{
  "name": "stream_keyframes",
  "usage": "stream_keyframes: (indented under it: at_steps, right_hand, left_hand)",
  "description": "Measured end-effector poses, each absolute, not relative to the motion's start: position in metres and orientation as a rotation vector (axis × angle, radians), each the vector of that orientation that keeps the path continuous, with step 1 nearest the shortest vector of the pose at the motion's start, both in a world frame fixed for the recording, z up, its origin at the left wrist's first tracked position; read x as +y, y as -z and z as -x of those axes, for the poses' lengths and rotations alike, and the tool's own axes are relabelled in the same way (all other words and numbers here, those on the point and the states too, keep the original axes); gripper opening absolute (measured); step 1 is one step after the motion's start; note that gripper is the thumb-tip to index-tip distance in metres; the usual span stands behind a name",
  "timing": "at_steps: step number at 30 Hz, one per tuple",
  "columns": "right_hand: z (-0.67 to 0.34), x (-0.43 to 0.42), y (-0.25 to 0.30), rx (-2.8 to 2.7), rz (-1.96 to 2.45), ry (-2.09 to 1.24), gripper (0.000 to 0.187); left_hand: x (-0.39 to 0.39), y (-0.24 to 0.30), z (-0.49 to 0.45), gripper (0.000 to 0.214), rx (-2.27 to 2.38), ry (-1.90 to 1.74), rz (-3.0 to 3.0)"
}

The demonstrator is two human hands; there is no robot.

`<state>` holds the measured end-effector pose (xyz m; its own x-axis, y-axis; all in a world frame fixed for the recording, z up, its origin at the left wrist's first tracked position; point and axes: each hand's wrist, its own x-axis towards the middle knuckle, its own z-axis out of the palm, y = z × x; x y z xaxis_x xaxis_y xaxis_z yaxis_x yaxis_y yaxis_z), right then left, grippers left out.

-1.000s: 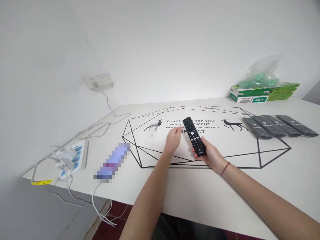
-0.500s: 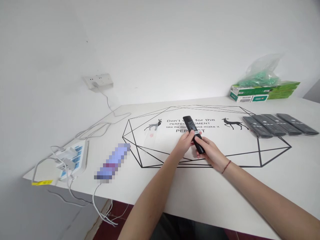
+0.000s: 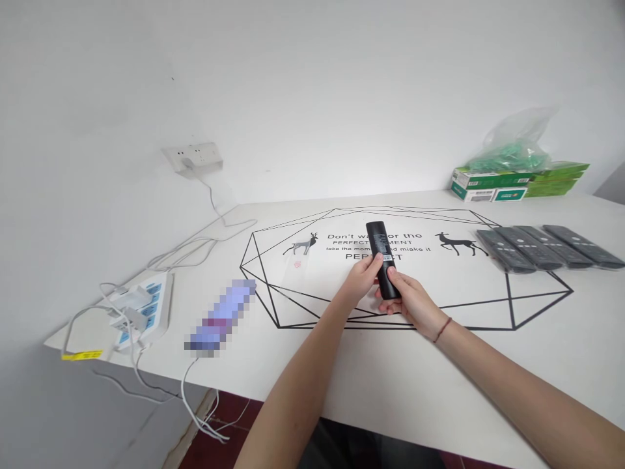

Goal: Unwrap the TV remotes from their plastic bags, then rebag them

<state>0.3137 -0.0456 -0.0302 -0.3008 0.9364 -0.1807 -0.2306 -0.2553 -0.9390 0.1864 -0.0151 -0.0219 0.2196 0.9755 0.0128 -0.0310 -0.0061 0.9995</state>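
Both of my hands hold one black remote control (image 3: 381,255) over the middle of the white table (image 3: 390,365). The remote lies back side up, with a small label showing near my fingers. My left hand (image 3: 360,283) grips its near left side, thumb and fingers closed on it. My right hand (image 3: 410,299) cups the near end from the right, its thumb resting on the remote's back. The far half of the remote sticks out past my fingers over the printed words on the tabletop.
Several black remotes (image 3: 547,247) lie in a row at the right. A green box (image 3: 517,182) with a plastic bag (image 3: 517,140) on it stands at the back right. A power strip (image 3: 141,305) with cables and a blurred object (image 3: 222,316) sit at the left edge.
The remote has been turned over from buttons up to back up. My left hand came in from beside it and closed on it. The remote now points more straight away from me.
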Motion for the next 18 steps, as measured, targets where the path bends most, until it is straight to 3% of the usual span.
stream_keyframes:
  at_steps: [18]
  right_hand:
    - [-0.3117, -0.0456, 0.0263, -1.129, 1.076, -1.609, 0.041]
  left_hand:
    - [-0.0174, 0.0164, -0.1808, 0.029, 0.950, -1.011, -1.296]
